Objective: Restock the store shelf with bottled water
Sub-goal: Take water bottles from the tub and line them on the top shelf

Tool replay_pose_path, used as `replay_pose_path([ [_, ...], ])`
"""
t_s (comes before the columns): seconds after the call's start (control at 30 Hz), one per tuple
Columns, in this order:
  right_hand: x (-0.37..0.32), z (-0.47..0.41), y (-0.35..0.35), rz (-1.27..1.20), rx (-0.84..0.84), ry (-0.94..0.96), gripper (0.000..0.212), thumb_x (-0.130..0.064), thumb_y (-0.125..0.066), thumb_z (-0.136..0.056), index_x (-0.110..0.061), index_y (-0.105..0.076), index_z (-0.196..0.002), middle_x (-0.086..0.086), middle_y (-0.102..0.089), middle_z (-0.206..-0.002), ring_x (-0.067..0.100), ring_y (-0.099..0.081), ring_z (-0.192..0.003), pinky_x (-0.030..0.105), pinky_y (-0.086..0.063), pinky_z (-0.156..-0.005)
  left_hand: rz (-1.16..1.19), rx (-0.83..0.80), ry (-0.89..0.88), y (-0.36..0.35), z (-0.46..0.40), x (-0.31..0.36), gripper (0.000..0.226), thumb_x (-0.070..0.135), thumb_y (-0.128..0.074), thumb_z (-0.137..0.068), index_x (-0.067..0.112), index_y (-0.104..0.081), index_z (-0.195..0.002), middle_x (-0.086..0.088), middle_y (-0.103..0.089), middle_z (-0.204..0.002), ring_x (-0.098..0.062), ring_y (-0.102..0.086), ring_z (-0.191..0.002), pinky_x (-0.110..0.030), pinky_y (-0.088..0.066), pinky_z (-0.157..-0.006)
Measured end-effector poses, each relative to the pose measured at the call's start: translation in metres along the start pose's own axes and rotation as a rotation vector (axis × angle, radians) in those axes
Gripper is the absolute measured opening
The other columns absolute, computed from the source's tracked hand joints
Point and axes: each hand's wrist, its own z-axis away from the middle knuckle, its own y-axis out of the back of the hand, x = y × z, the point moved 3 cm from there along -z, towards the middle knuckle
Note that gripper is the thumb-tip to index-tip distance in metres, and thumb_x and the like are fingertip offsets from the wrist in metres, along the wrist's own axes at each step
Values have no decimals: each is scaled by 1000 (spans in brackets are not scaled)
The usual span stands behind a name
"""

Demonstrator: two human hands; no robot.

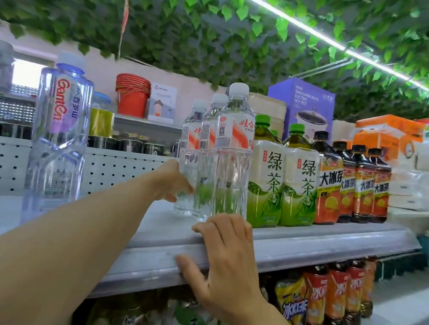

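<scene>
Top grey metal store shelf runs from 9 o'clock to 3 o'clock across the view, its front lip curving down toward 6 o'clock.

Large clear blue-tinted plastic water jug stands alone at 9 o'clock, well apart from the rest.

Green-capped green tea bottles with white labels sit just right of centre. Dark iced tea bottles with orange labels continue the row toward 3 o'clock.

Three clear plastic water bottles with white caps and red-and-white labels stand in a file near centre, front to back. The front one touches the nearest green tea bottle.

Left hand reaches in from 7 o'clock. Its fingers curl round the lower body of the rearmost bottle in the file.

Right hand lies spread on the shelf lip at 6 o'clock, fingers loosely extended, holding nothing, just below the front bottle.

Judgement: step in hand is squaring up the file. To do it well:
- keep the grip low, near the base, since these tall thin bottles likely tip easily;
- slide, do not lift;
- push toward 3 o'clock until the bottle sits in line with its neighbours;
- keep the right hand braced, ready at the front bottle.
</scene>
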Motion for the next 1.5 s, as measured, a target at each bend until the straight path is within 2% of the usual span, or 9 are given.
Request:
replay_pose_path([
  [0.1, 0, 0, -1, 2, -9, -6, 34, -50, -50, -82, -17, -53, -92, -1, -48, -93, 18, -42, -89, 31, -32, -81, -12, 10, -11, -4, -2, 0, 63, -2, -71, -77, 12, -42, -130, -12, -53, -127, -29, -55, -111, -35, -53, -74],
  [0.17, 0, 1, -2, 2, -9, -5, 35, -49, -50, -83, -16, -54, -92, 0, -49, -93, 19, -43, -89, 31, -32, -81, -1, 12, -14, -5, -2, 0, 61, -3, -70, -77, 12, -43, -129, -12, -54, -125, -29, -56, -110, -39, -54, -82],
  [0.23, 0, 1, -1, -2, -2, -1, 35, -49, -51, -82, -16, -54, -92, 0, -49, -93, 19, -42, -89, 30, -31, -81, 0, 4, -22, -7, -3, 1, 51, -5, -67, -79, 10, -47, -124, -12, -56, -122, -30, -56, -111, -40, -53, -89],
  [0.4, 1, 1, -1, -3, 7, 4, 34, -49, -51, -83, -16, -53, -92, -1, -48, -92, 19, -41, -87, 29, -31, -80, -45, 2, -53, -9, 0, 4, 39, -4, -65, -82, 12, -47, -113, -11, -57, -118, -28, -56, -108, -34, -52, -80],
  [0.57, 0, 1, 0, -11, 3, 2, 36, -49, -51, -83, -14, -54, -91, 0, -48, -92, 19, -41, -87, 29, -29, -80, -23, -17, -38, -9, 9, 6, 31, -5, -62, -84, 14, -45, -102, -12, -56, -115, -28, -54, -110, -37, -50, -91],
  [0.73, 0, 0, 1, -22, -2, -3, 36, -48, -50, -83, -13, -56, -92, 1, -50, -92, 19, -42, -88, 30, -30, -80, -81, 29, 54, -2, 23, 6, 47, -6, -64, -82, 1, -44, -125, -18, -51, -129, -31, -51, -117, -38, -48, -87],
  [0.93, 0, 1, 0, -31, 5, -11, 35, -46, -52, -82, -14, -56, -92, 1, -50, -92, 20, -43, -88, 30, -30, -80, -79, -87, 114, -6, 48, 14, 30, 3, -70, -80, 5, -58, -108, -10, -58, -124, -22, -56, -103, -38, -48, -83],
  [1.1, 0, 1, 0, -30, -17, -24, 36, -49, -50, -83, -15, -56, -94, 0, -50, -94, 18, -42, -89, 30, -31, -82, -91, -59, 61, -21, 53, 12, 54, 9, -70, -82, 4, -46, -130, -11, -60, -116, -22, -61, -97, -35, -50, -82],
  [1.5, 0, 1, 1, -54, -1, -22, 35, -48, -50, -83, -15, -55, -93, 0, -48, -92, 18, -41, -89, 30, -30, -82, -100, -32, 33, -24, 61, 13, 46, 9, -67, -85, 8, -47, -127, -9, -61, -113, -20, -61, -95, -30, -50, -78],
])
